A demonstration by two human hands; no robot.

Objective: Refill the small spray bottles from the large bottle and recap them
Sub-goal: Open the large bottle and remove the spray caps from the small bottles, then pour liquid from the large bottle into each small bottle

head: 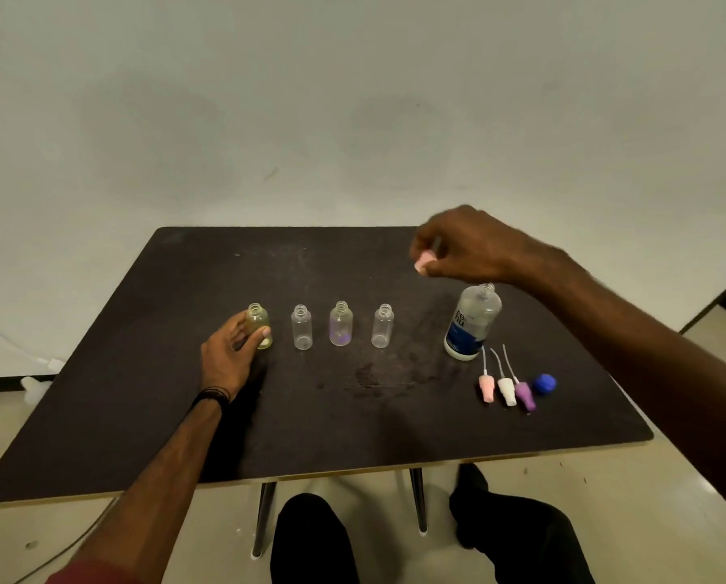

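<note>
Several small uncapped spray bottles stand in a row on the dark table (142, 394). My left hand (230, 351) grips the leftmost, yellowish bottle (260, 324). Right of it stand a clear bottle (301, 327), a purple-tinted bottle (340, 323) and another clear bottle (382, 325). The large open bottle (471, 322) with a blue label stands further right. My right hand (458, 246) hovers above and behind it, pinching a small pale pink spray cap (423, 260). A pink cap (487, 387), a white cap (506, 389) and a purple cap (525, 394) lie with their tubes in front of the large bottle.
A round blue cap (544, 383) lies right of the spray caps. A smudged patch (378, 377) marks the table's middle. My legs (310, 541) show under the near edge. A white cable and plug (37, 381) lie on the floor at left.
</note>
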